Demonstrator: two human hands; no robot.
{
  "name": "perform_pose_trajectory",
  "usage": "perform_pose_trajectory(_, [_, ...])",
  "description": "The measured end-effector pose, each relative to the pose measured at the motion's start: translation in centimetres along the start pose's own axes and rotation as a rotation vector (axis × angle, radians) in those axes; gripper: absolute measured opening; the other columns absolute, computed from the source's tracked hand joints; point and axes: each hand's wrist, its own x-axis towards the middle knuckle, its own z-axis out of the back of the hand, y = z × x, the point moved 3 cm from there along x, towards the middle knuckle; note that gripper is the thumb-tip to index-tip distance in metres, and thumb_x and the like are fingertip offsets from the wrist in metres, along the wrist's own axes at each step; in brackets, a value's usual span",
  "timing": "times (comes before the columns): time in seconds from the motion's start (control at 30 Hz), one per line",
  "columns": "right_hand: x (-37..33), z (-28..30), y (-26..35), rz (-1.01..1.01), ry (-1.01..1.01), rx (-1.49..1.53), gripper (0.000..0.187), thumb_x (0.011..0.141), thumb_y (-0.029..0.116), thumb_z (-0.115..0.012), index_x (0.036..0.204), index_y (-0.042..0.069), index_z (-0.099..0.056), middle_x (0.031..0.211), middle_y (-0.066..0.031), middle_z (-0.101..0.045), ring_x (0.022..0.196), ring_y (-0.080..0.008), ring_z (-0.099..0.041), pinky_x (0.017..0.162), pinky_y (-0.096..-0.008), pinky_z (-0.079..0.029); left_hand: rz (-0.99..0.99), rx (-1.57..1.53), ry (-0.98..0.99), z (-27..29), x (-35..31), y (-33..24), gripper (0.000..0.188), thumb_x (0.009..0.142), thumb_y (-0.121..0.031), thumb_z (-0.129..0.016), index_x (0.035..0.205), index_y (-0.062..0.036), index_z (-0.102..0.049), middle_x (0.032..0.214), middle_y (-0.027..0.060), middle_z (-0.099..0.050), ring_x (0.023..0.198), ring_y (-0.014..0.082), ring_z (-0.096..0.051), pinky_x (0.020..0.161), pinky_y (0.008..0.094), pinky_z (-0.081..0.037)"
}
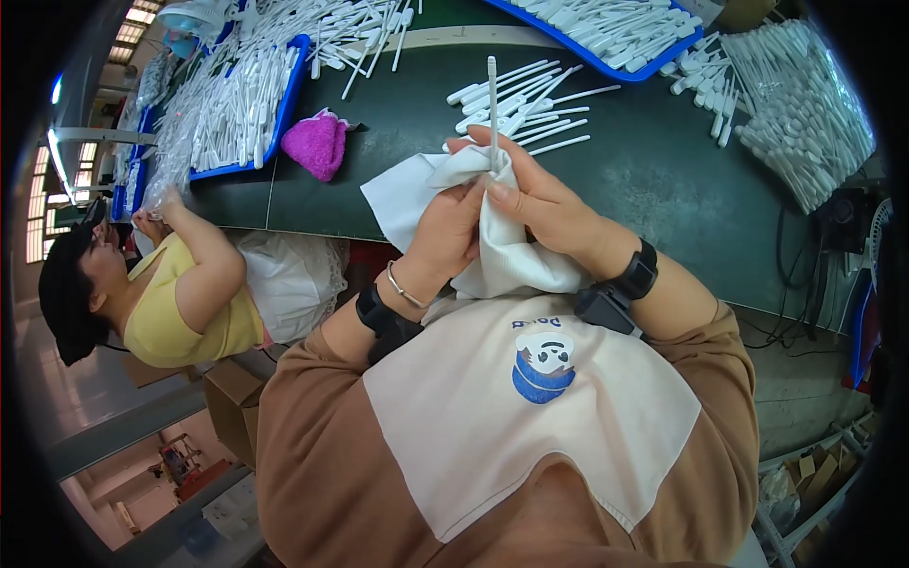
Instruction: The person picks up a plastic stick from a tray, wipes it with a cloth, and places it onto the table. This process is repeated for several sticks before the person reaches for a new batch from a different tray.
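Close in front of my body, both hands are closed on a white cloth (502,248). A slim white stick (493,109) stands out of its folds, its thin end pointing away from me. My right hand (544,194) presses the cloth around the stick with thumb and fingers. On the other side my left hand (445,227) grips bunched cloth, and one corner hangs out to the left. The stick's lower end is hidden in the cloth. Just beyond my hands lies a loose pile of white plastic sticks with broad handles (516,104) on the dark green table (653,180).
Blue trays of similar sticks stand at the far left (301,80) and far middle (653,71). A magenta cloth (317,144) lies left of my hands. Clear bags of sticks (810,118) rest at the right. A co-worker in a yellow top (189,303) works at the left.
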Motion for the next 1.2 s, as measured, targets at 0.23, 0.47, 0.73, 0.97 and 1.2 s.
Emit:
perform_pose_trajectory(0.23, [0.3, 2.3, 0.5, -0.047, -0.109, -0.465, 0.028, 0.088, 0.02, -0.05, 0.112, 0.005, -0.048, 0.094, -0.0021, -0.056, 0.084, -0.0097, -0.051, 0.074, -0.0237, -0.041, 0.176, 1.099, 0.369, 0.0, -1.7, -6.4, 0.021, 0.089, -0.019, -0.048, 0.088, -0.0009, -0.059, 0.065, -0.001, -0.054, 0.056, 0.0056, -0.05, 0.044, 0.0182, -0.035])
perform_pose_trajectory(0.47, [0.2, 1.3, 0.6, -0.03, -0.008, -0.808, 0.025, 0.088, 0.021, -0.051, 0.107, 0.004, -0.051, 0.086, -0.0009, -0.055, 0.078, -0.0069, -0.049, 0.069, -0.022, -0.041, -0.566, 0.669, 0.144, -2.1, 0.1, -6.4, 0.016, 0.087, -0.012, -0.051, 0.083, 0.0011, -0.058, 0.061, -0.0015, -0.05, 0.051, 0.0036, -0.043, 0.046, 0.017, -0.034])
perform_pose_trajectory(0.73, [0.3, 1.7, 0.6, 0.01, 0.047, -0.566, 0.027, 0.089, 0.022, -0.051, 0.109, 0.004, -0.05, 0.091, -0.0022, -0.055, 0.082, -0.0069, -0.048, 0.071, -0.0215, -0.041, -0.74, 0.307, 0.004, -0.6, -0.4, -7.8, 0.015, 0.088, -0.014, -0.051, 0.085, -0.0004, -0.055, 0.059, -0.0005, -0.048, 0.048, 0.003, -0.041, 0.041, 0.0157, -0.031])
perform_pose_trajectory(0.97, [0.1, 1.8, 0.6, -0.009, 0.037, -0.624, 0.032, 0.089, 0.022, -0.05, 0.114, 0.003, -0.046, 0.092, -0.0043, -0.056, 0.083, -0.0088, -0.049, 0.073, -0.0224, -0.041, -0.72, 0.364, -0.04, -0.7, 0.4, -8.1, 0.012, 0.086, -0.012, -0.054, 0.082, -0.0008, -0.055, 0.061, 0.0017, -0.052, 0.048, 0.0036, -0.043, 0.039, 0.0162, -0.031])
perform_pose_trajectory(1.2, [0.3, 1.4, 0.6, 0.046, 0.042, -0.81, 0.033, 0.088, 0.021, -0.051, 0.114, 0.003, -0.044, 0.089, -0.009, -0.056, 0.079, -0.0161, -0.052, 0.071, -0.0254, -0.042, -0.754, 0.528, -0.048, -2.2, 0.5, -7.2, 0.016, 0.081, -0.01, -0.062, 0.07, -0.002, -0.053, 0.056, 0.0001, -0.051, 0.044, 0.0024, -0.041, 0.039, 0.0167, -0.03])
